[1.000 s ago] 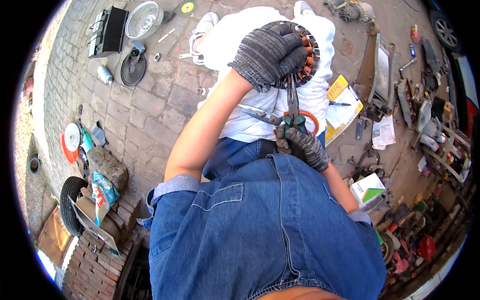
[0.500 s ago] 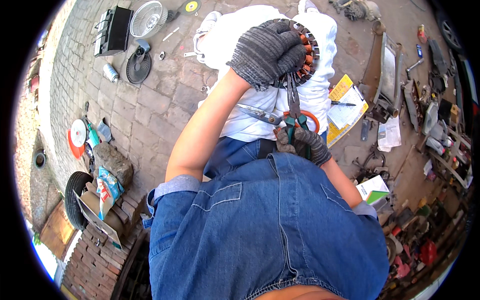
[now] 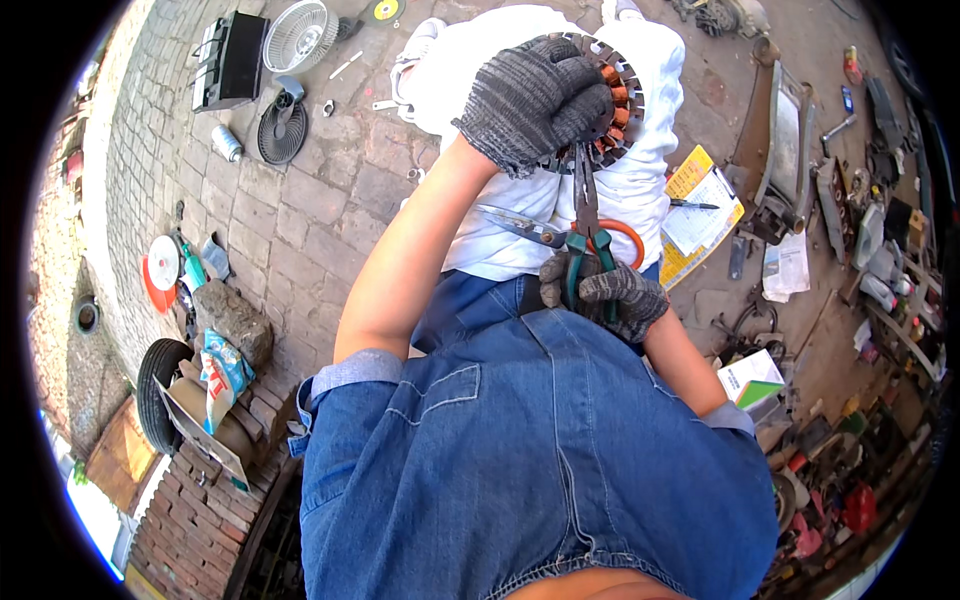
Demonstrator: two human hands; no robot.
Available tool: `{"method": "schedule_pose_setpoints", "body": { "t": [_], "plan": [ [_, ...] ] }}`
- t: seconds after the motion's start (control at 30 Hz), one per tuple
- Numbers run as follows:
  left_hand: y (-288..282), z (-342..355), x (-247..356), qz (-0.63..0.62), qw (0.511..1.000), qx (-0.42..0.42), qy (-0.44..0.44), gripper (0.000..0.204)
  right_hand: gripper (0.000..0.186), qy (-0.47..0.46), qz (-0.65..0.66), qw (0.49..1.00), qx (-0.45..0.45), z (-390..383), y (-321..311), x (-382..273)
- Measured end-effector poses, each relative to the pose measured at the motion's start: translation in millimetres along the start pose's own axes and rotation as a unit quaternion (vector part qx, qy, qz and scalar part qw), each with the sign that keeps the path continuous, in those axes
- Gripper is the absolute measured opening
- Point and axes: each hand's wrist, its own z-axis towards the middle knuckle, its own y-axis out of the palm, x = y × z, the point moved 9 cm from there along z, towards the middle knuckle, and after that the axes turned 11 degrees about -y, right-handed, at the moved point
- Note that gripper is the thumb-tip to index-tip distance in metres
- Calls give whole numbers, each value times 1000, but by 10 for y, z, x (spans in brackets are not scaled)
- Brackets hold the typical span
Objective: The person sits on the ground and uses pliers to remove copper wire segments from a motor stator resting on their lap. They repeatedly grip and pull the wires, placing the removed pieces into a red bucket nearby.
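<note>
My left hand (image 3: 530,100), in a dark knitted glove, grips a round metal motor stator (image 3: 615,100) with copper windings, held up over a white sack (image 3: 600,190) on the ground. My right hand (image 3: 610,292), also gloved, is closed on the green handles of long-nosed pliers (image 3: 585,215). The pliers point up and their tip reaches the lower edge of the stator. Scissors with an orange handle (image 3: 545,232) lie on the sack just left of the pliers.
Brick paving spreads to the left with a fan guard (image 3: 300,35), a black box (image 3: 232,60), a spray can (image 3: 227,143), a tyre (image 3: 160,385) and a stone (image 3: 232,320). Papers (image 3: 705,215) and scattered metal parts and tools (image 3: 870,230) lie to the right.
Both hands keep their grip. The stator and pliers have shifted only slightly as the head camera moved; the pliers stay at the stator's lower edge.
</note>
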Motion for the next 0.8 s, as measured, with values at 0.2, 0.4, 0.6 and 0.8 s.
{"method": "schedule_pose_setpoints", "body": {
  "t": [0.2, 0.4, 0.6, 0.8],
  "plan": [
    [-37, -26, 34, 13, 1000, 1, 0, 30, 69, 38, -36, 998, 34, -105, -53, -41],
    [-18, -28, 20, 4, 1000, 12, 5, 32, 70, 69, -39, 996, 50, -180, -61, -45],
    [-23, -49, -4, 9, 1000, 17, 2, 33, 65, 65, -72, 994, 52, -179, -13, -80],
    [-29, -50, -2, 6, 1000, 11, -10, 32, 61, 49, -168, 980, 95, -194, -36, -164]
  ]
}}
